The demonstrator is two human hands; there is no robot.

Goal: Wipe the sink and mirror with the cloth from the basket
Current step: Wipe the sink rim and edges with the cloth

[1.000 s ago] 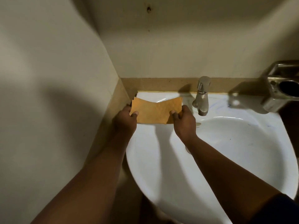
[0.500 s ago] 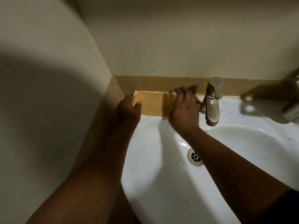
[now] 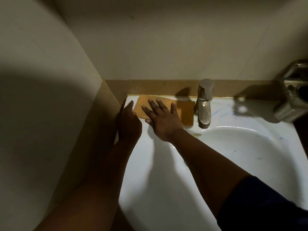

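Note:
An orange cloth (image 3: 186,112) lies flat on the back left ledge of the white sink (image 3: 150,172), just left of the tap. My right hand (image 3: 163,119) rests palm down on the cloth with its fingers spread. My left hand (image 3: 129,121) lies at the cloth's left edge, its fingers touching the ledge and the cloth's corner. Neither hand grips the cloth. No mirror or basket is in view.
A steel tap (image 3: 204,105) stands at the back of the sink. Blue smears (image 3: 220,110) mark the ledge right of it. A metal fixture (image 3: 293,100) juts in at the right edge. Walls close in on the left and behind, with a tan strip (image 3: 158,86) above the ledge.
The cloth, held up by both hands a second ago, now lies flat on the ledge. My right hand has opened and flattened on it.

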